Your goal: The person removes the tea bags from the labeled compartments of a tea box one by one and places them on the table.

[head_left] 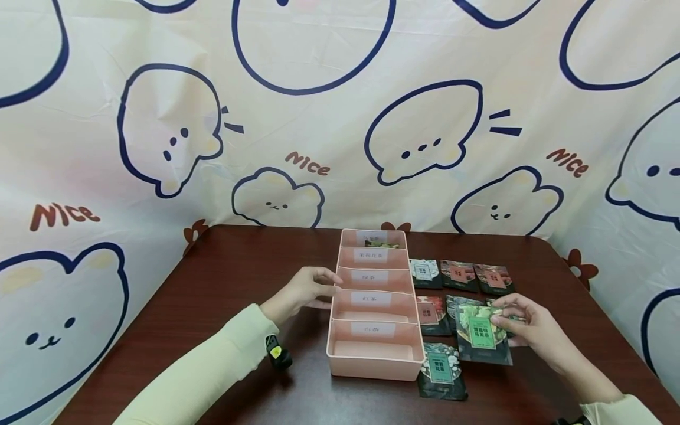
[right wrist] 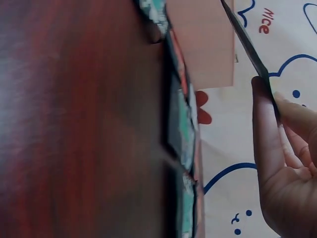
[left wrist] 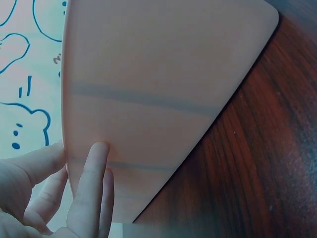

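A long pink box (head_left: 377, 367), split by dividers into several labelled compartments, stands on the table. My left hand (head_left: 305, 290) is at its left side; in the left wrist view, fairly straight fingers (left wrist: 90, 186) rest against the outer wall, one fingertip right at the rim. To the right of the box my right hand (head_left: 533, 324) pinches a dark tea sachet (head_left: 482, 333) with a green label by its upper right edge. Seen edge-on in the right wrist view, the held sachet (right wrist: 247, 42) sits between thumb and fingers, raised above the other packets.
Right of the box lie more tea sachets: one with a teal label (head_left: 442, 370) in front, a red-labelled one (head_left: 431, 316) behind it, and a back row with a white-labelled sachet (head_left: 425, 272). Green packaging (head_left: 383, 244) shows in the farthest compartment. A printed cloth (head_left: 340, 130) hangs behind the brown table (head_left: 255, 260).
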